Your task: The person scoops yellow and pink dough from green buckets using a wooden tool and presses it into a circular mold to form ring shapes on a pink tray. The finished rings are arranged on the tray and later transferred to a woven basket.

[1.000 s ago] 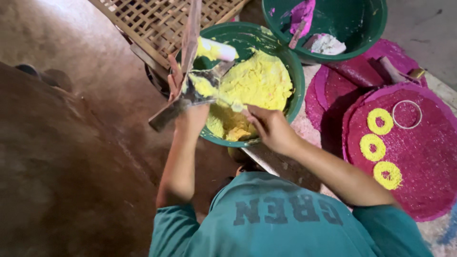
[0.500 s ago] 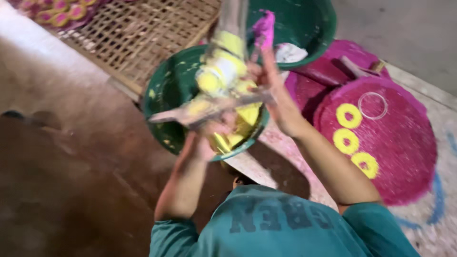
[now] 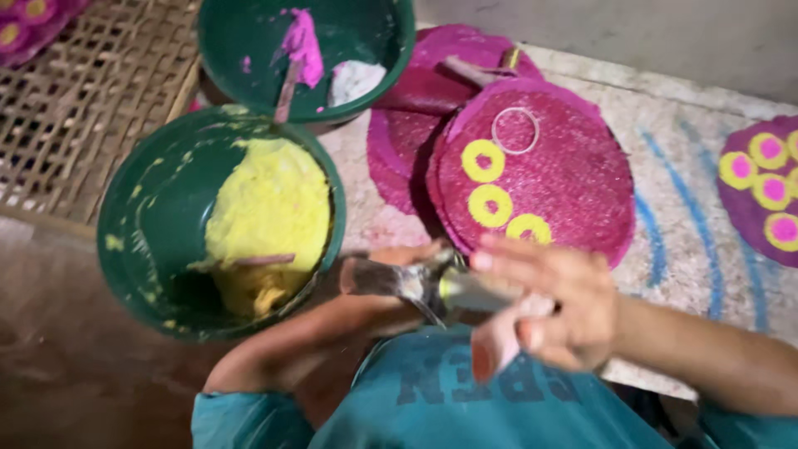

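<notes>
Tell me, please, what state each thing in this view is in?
Left hand: closed around the tool.
Right hand: fingers on the tool.
Tool: held in both hands, smeared yellow.
Near bowl: partly filled with yellow paste.
Far bowl: pink paste inside.
Pink disc: flat, three yellow rings.

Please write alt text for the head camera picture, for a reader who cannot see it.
Seen from above, a person's left hand and right hand hold a metal tool beside a green bowl of yellow paste. Behind are a green bowl with pink paste and a round magenta mat bearing yellow rings.
</notes>
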